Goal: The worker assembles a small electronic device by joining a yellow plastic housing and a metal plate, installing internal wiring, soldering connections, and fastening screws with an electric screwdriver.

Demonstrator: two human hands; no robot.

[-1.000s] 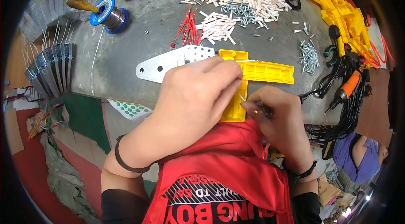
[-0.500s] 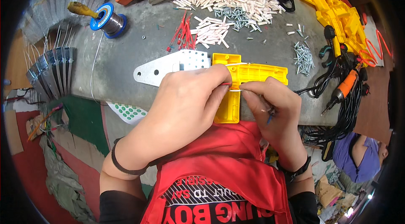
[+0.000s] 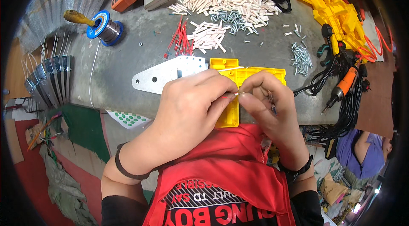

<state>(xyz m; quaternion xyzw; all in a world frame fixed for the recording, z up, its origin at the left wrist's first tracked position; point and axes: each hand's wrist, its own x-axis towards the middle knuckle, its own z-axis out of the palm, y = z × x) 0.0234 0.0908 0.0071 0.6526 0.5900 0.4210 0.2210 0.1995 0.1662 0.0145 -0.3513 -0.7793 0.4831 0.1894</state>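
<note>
Grip, left hand (image 3: 187,104): clenched at thumb and forefinger on a thin red wire (image 3: 224,97) and a thin white wire (image 3: 236,94).
Grip, right hand (image 3: 277,102): pinching the tip of the thin white wire between thumb and forefinger, fingertips just beside those opposite; also bearing a small dark object (image 3: 273,109) against the palm, too small to identify.
T-shaped yellow plastic housing (image 3: 229,117): lying on the grey worktable (image 3: 121,68) near its front edge, directly beneath both hands; ribbed hollow side up, long arm to the right, partly hidden.
White lead (image 3: 232,69): lying across the housing; link with the pinched wire not discernible.
Tapered silver metal plate (image 3: 164,75): just left of the housing, partly covered by the left hand.
Red-wired components (image 3: 181,41): bundled beyond the plate.
White tubular pieces (image 3: 208,36): heaped just right of the red bundle.
Silver screws (image 3: 301,59): piled to the right, well apart from the hands.
Orange-and-black powered hand tool (image 3: 346,82): at the right of the worktable, tip toward the front edge.
Blue spool of grey wire (image 3: 109,31): at the far left.
</note>
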